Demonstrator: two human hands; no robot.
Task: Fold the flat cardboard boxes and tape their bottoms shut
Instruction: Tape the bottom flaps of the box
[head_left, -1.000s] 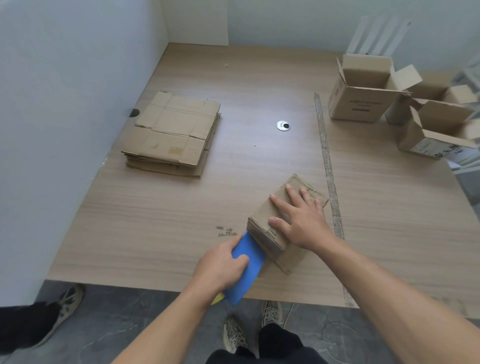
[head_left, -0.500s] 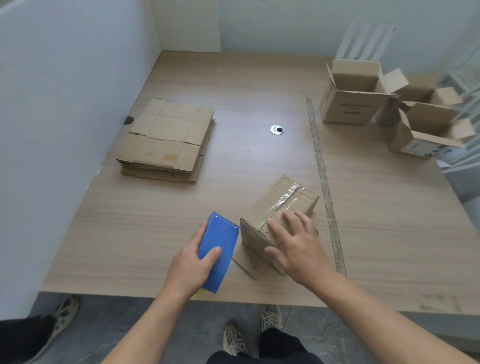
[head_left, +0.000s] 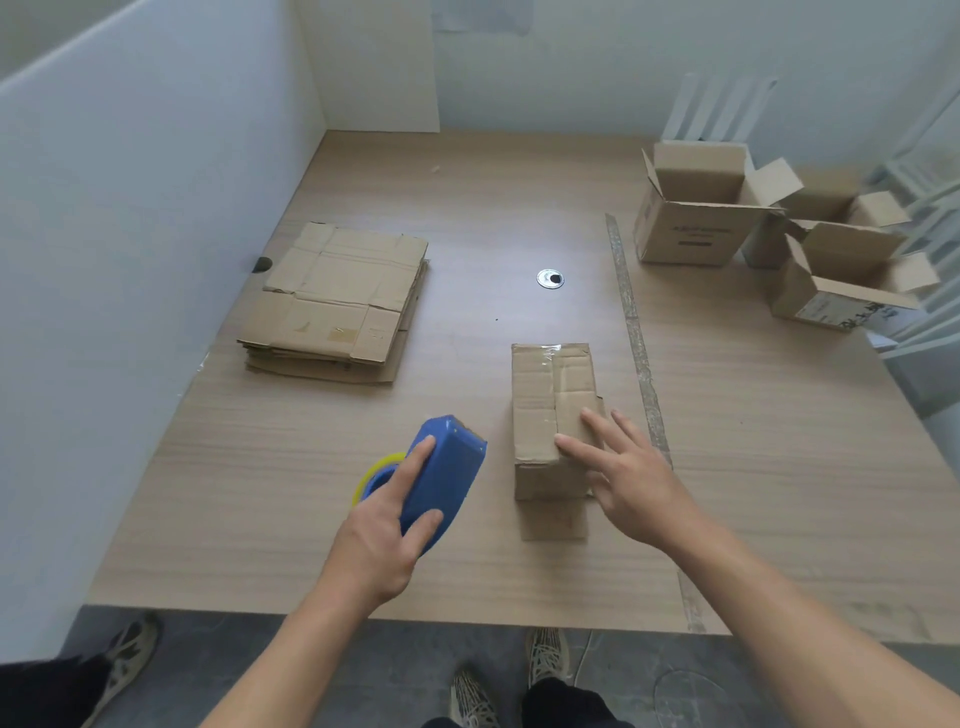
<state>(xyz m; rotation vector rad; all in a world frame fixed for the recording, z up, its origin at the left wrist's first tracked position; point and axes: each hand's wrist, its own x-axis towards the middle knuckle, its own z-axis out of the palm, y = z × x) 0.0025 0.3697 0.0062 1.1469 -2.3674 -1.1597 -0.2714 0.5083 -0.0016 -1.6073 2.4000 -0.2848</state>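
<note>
1. Just then, a small brown cardboard box (head_left: 550, 410) sat near the front of the pale wood-grain tabletop (head_left: 249, 499), its taped face upward. A strip of clear tape (head_left: 548, 358) ran along the seam.
2. The left grip (head_left: 384, 530) was curled round a blue plastic tape dispenser (head_left: 447, 467) with a yellow roll, held just left of the box and apart from it.
3. The right grip (head_left: 628, 478) was spread, its straight fingertips (head_left: 563, 441) resting on the box's near top.
4. The seam looked sealed. The step would go best by smoothing the tape firmly from end to end and down over both edges while steadying the box.
5. Half a second before, the box had sat at an angle; now it lay square to the person. The dispenser had turned onto its side, showing the roll.
6. A stack of flattened brown cardboard boxes (head_left: 337, 301) waited at the rear left. Open folded brown boxes (head_left: 696, 208) stood at the rear right.
</note>
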